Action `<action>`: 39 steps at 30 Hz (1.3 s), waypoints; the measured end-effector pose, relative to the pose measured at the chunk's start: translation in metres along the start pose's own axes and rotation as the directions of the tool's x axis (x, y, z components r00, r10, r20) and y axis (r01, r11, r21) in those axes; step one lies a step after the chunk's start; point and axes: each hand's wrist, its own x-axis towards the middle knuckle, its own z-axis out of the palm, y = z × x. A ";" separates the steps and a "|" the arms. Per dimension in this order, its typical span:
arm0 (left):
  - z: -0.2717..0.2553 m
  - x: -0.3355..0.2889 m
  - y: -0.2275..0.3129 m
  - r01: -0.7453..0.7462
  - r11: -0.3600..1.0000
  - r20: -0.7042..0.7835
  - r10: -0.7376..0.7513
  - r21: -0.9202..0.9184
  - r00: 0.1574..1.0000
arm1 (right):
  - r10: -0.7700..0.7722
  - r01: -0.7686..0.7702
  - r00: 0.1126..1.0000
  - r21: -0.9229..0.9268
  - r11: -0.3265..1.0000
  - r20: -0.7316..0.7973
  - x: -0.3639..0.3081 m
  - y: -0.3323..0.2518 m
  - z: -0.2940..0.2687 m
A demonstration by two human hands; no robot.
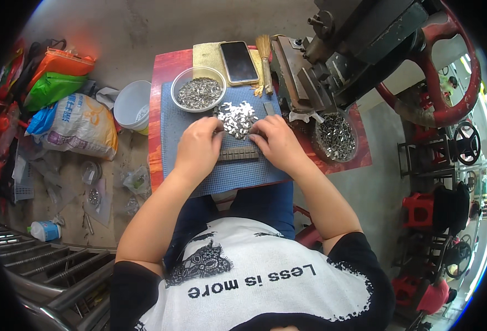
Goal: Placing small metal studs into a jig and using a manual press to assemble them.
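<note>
A heap of small shiny metal pieces (238, 118) lies on a blue woven mat (191, 176). My left hand (199, 144) is at the left side of the heap, fingers curled and thumb close to the forefinger. Across from it, my right hand (279, 143) has its thumb and forefinger drawn together at the heap's right edge. What either pinch holds is too small to make out. Between my wrists lies a dark slotted metal bar (238, 154). Behind my left hand, a clear round bowl (200, 70) holds many similar slim metal pieces.
A phone (239, 62) and a straw brush (264, 60) lie at the table's back. A heavy press (304, 71) with a red handwheel (428, 71) stands at right, beside a bowl of dark metal pieces (337, 135). A white bucket (133, 105) and sacks (78, 124) are at left.
</note>
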 end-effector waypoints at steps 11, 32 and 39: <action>-0.042 -0.020 -0.004 0.320 0.928 0.309 -0.252 -0.193 0.917 | -0.109 0.095 0.989 0.135 0.986 0.098 0.000 0.007 -0.025; -0.017 0.004 0.014 -0.064 0.991 0.275 0.095 -0.118 0.957 | 0.027 -0.045 0.996 0.217 0.975 0.088 -0.009 -0.002 -0.030; 0.017 0.024 0.018 -0.195 0.980 0.305 0.178 0.025 0.935 | 0.120 -0.117 0.992 0.097 0.988 -0.025 -0.011 -0.001 -0.021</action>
